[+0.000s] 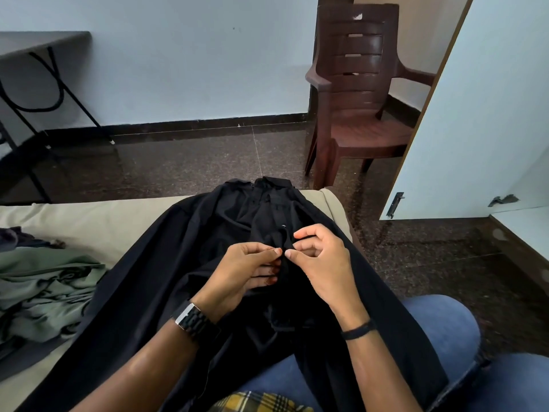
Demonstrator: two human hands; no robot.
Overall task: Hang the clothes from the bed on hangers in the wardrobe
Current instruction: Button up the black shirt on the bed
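Pinching the black shirt (208, 248) placket with left hand (240, 272) and right hand (320, 263), thumbs meeting; collar at twelve o'clock from both.

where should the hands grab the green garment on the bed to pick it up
Judging by its pose, the green garment lies crumpled on the bed to the person's left, with no collar or shoulder line showing. Best to reach from the right, where it lies nearest, and pinch a raised fold near the upper edge, then shake it out. Both hands are busy on the black shirt.
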